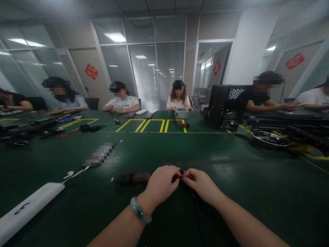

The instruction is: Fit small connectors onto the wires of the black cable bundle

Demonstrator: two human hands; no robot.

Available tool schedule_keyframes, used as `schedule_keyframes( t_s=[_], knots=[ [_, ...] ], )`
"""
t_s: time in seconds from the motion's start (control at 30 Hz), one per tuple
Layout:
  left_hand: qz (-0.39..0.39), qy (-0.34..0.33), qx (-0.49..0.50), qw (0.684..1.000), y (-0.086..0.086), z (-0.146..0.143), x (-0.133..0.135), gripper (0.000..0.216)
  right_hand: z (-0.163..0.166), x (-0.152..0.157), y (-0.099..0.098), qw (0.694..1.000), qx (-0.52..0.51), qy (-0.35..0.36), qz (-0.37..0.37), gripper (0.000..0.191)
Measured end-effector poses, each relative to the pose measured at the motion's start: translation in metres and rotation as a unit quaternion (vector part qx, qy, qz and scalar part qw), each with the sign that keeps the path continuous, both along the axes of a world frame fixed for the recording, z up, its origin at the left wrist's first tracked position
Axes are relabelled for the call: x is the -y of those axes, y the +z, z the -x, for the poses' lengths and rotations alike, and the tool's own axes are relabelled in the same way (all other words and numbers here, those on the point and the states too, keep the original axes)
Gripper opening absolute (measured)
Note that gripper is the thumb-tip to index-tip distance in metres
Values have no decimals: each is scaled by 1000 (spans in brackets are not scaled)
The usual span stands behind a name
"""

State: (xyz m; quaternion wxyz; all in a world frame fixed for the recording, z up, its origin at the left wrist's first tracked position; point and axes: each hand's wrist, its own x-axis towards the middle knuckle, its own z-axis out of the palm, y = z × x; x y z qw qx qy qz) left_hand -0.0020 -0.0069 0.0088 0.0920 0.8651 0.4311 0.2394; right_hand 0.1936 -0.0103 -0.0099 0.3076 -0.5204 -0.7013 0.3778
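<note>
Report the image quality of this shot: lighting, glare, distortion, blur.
Head view: wide-angle distortion bends the glass partition; the ceiling lights bloom, leaving pale glare on the green tabletop; a milky haze veils the upper corners; the left hand and right hand look fairly sharp; a pixelated patch hides one object.

1. The table (259, 195) has a smooth, dark green top with a soft sheen.
2. The cable bundle (132, 178) looks black and matt, with a ribbed end and a brownish stretch.
3. The bangle (140, 210) looks like polished green stone, smooth and glossy.
4. The white plastic bar (28, 209) is smooth and nearly matt.
5. The computer case (226, 106) is black perforated metal.
6. The round metal tray (269, 139) is bright and glossy.
</note>
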Motion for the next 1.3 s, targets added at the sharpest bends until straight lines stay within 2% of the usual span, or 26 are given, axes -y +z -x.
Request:
schedule_keyframes(
  t_s=[0.27, 0.47, 1.3],
  knots=[
    [8, 21, -1, 1000, 5, -1, 3, 18, 0, 2, 1, 1000, 10, -5, -1, 14],
    [5, 18, -7, 1000, 5, -1, 3, 12, 1, 2, 3, 1000, 5, -9, -2, 13],
    [4, 16, -30, 999, 6, -2, 3, 12, 2, 2, 4, 1000, 12, -13, -6, 12]
  ],
)
